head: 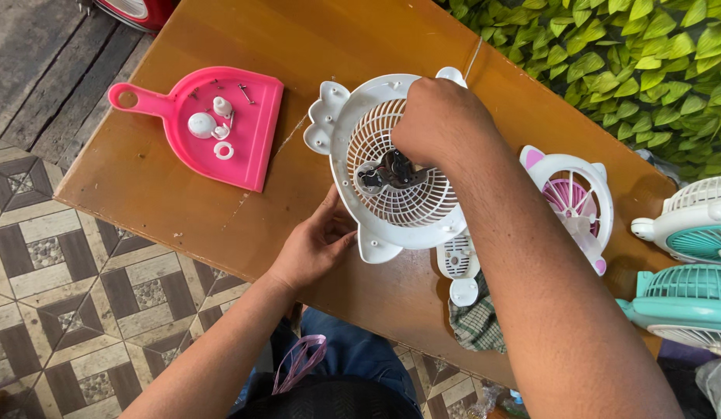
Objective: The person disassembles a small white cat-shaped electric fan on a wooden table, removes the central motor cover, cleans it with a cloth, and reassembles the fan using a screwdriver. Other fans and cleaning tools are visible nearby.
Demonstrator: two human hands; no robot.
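While my left hand (314, 248) presses open against the lower rim of the white fan housing (391, 167) in the middle of the frame, my right hand (438, 124) covers its upper grille, fingers closed on something near the dark motor part (391, 174); I cannot tell what exactly. At upper left lies a pink dustpan (248, 136) with small white parts (209, 126). At right, a pink fan (574, 202), two teal fans (690, 302) and a checked cloth (477, 322) crowd the wooden table (174, 198).
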